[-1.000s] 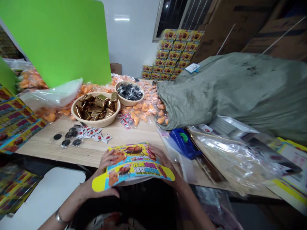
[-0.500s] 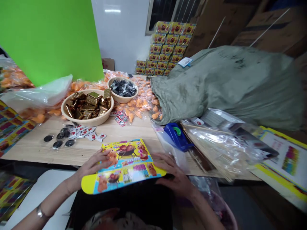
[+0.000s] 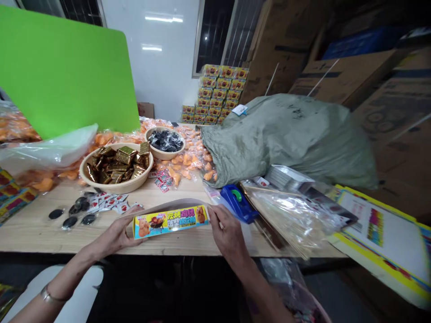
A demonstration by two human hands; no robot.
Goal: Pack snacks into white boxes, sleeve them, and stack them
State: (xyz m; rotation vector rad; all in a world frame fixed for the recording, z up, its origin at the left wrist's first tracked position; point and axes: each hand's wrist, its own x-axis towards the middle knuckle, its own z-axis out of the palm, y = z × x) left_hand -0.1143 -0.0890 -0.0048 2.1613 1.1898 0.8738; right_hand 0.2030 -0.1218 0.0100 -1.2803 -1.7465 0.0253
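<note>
A printed yellow carton sheet (image 3: 170,220) stands folded on the wooden table (image 3: 30,229) near its front edge, one colourful panel facing me. My left hand (image 3: 117,232) grips its left end. My right hand (image 3: 226,231) presses its fingers against the right end. Behind it a tan bowl (image 3: 116,186) holds gold-wrapped pieces, and a smaller bowl (image 3: 164,155) holds black-wrapped ones. Small red-and-white sachets (image 3: 109,201) and several black discs (image 3: 69,211) lie loose to the left.
A blue tape dispenser (image 3: 238,202) sits just right of my right hand, beside clear plastic bags (image 3: 296,211). A big grey-green sack (image 3: 289,137) spills orange packets (image 3: 190,157). Stacked printed boxes (image 3: 217,92), a green board (image 3: 63,72) and flat carton sheets (image 3: 384,233) surround the table.
The carton sheet lay flat in both hands near my body; it now stands folded upright on the table. My view has lifted and shifted right.
</note>
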